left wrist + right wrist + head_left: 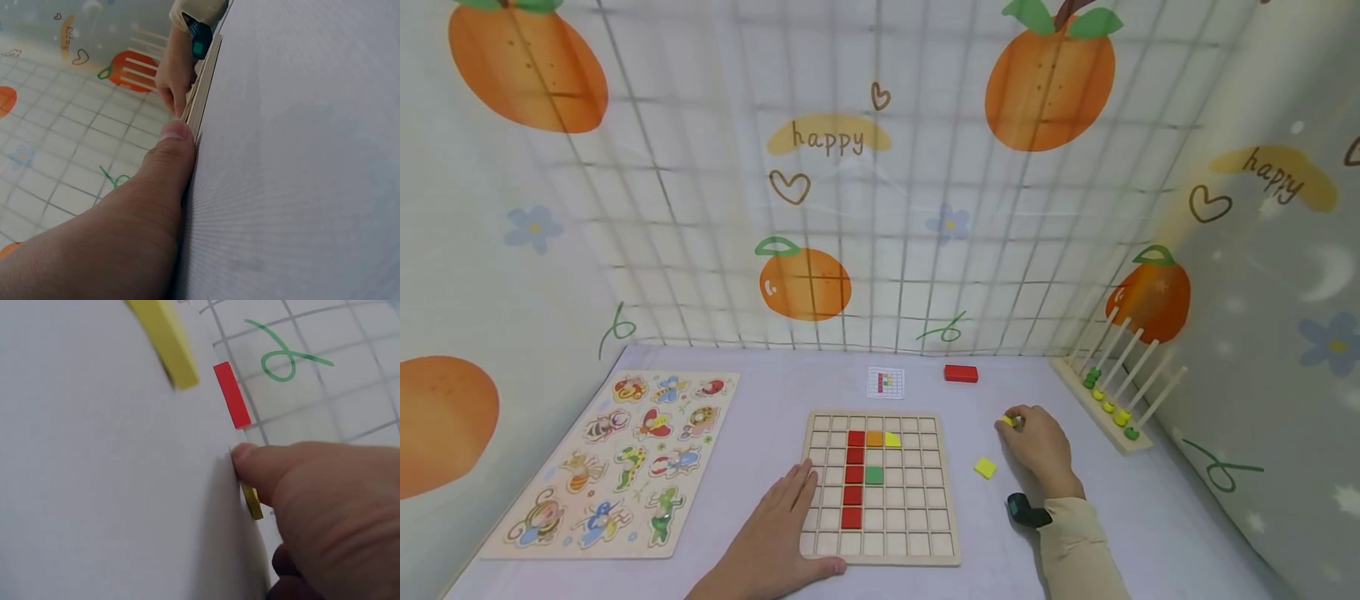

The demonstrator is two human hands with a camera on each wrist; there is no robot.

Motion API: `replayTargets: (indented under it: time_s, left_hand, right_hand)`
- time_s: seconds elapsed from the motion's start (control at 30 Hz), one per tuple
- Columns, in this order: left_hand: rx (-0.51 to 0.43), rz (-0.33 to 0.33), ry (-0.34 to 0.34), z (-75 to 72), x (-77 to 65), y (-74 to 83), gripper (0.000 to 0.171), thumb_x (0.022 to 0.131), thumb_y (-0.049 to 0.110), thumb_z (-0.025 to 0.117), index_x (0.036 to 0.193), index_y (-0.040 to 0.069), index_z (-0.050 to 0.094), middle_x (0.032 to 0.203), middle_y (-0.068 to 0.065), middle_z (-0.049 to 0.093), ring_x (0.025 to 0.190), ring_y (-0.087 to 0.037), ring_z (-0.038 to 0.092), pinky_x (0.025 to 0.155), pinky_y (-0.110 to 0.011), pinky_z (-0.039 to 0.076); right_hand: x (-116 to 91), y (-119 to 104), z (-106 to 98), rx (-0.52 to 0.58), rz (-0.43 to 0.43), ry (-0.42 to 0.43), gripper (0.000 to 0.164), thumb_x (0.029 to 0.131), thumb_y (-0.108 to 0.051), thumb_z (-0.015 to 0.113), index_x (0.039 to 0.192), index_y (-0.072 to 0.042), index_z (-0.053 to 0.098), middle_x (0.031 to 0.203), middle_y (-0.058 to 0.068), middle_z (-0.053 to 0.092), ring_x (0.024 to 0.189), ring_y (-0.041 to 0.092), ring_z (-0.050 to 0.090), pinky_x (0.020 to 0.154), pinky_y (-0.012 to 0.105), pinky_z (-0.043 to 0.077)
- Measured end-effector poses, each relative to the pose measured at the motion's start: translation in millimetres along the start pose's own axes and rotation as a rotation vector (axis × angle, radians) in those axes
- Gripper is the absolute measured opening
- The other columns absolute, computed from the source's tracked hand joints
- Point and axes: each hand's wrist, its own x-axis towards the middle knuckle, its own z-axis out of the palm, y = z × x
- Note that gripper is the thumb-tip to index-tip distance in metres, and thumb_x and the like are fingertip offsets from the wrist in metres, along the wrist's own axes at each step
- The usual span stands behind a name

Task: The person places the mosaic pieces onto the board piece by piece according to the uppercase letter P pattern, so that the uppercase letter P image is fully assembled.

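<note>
My left hand (775,525) lies at the left edge of a wooden grid board (917,546), fingers straight along its side and thumb by the near edge. In the left wrist view the thumb (169,156) touches the board's edge. On the grid, red squares (853,475) form a column, with an orange square (874,439), a yellow quarter-round piece (892,440) and a green square (874,475) beside it. Right of the board, my right hand (1041,442) pinches a small yellow block (252,503) at the table surface; fingers partly hide it. A yellow square (985,467) lies nearer the board.
Behind the board are a pattern card (886,383) and a red block (961,373). An insect puzzle board (700,417) lies at left. At right stands a peg rack (1131,446) with beads on its upright rods. Printed curtains (910,292) border the table.
</note>
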Motion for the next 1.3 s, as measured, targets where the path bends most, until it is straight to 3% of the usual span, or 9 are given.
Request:
replayTargets:
  time_s: [0.27, 0.47, 0.67, 0.97, 1.3]
  left_hand:
    - [0.005, 0.010, 0.006, -0.5, -0.2, -0.6, 0.134, 0.067, 0.099, 0.050, 0.160, 0.004, 0.031, 0.170, -0.014, 0.024, 0.158, -0.033, 0.023, 0.125, -0.053, 0.028]
    - [0.001, 0.014, 0.004, -1.3, 0.1, 0.6, 0.133, 0.068, 0.098, 0.052, 0.160, 0.003, 0.032, 0.170, -0.014, 0.025, 0.157, -0.034, 0.023, 0.125, -0.054, 0.028]
    - [0.005, 0.004, 0.011, -0.8, 0.1, 1.0, 0.133, 0.067, 0.098, 0.052, 0.160, 0.005, 0.032, 0.170, -0.012, 0.024, 0.158, -0.031, 0.022, 0.125, -0.053, 0.028]
    - [-0.016, -0.004, -0.009, -2.1, -0.4, 1.4, 0.134, 0.067, 0.097, 0.053, 0.160, 0.003, 0.031, 0.169, -0.015, 0.025, 0.157, -0.034, 0.024, 0.125, -0.055, 0.029]
    - [-0.011, -0.007, -0.013, -2.1, 0.0, 0.8, 0.134, 0.067, 0.098, 0.052, 0.160, 0.004, 0.031, 0.170, -0.014, 0.024, 0.157, -0.033, 0.023, 0.125, -0.054, 0.029]
  right_hand:
    - [-1.1, 3.5, -0.1, 0.012, -0.050, 0.002, 0.035, 0.092, -0.030, 0.071, 0.113, -0.002, 0.074, 0.093, 0.011, 0.066, 0.079, 0.022, 0.059, 0.067, 0.038, 0.050]
    - [-4.9, -5.3, -3.5, 0.093, -0.062, -0.036, 0.033, 0.090, -0.029, 0.074, 0.112, -0.003, 0.074, 0.092, 0.009, 0.066, 0.082, 0.022, 0.055, 0.068, 0.032, 0.047]
    - [-4.8, -16.3, -7.1, 0.144, -0.122, -0.056, 0.033, 0.090, -0.031, 0.076, 0.113, -0.007, 0.075, 0.093, 0.007, 0.065, 0.084, 0.021, 0.053, 0.069, 0.029, 0.045]
    - [-9.5, -29.9, -13.0, 0.168, -0.258, -0.073, 0.023, 0.089, -0.025, 0.078, 0.104, -0.008, 0.076, 0.078, 0.003, 0.052, 0.076, 0.018, 0.047, 0.065, 0.030, 0.037]
    - [-16.9, -46.3, -14.0, 0.184, -0.363, -0.083, 0.015, 0.088, -0.022, 0.079, 0.098, -0.011, 0.075, 0.079, 0.000, 0.055, 0.076, 0.015, 0.048, 0.066, 0.027, 0.039]
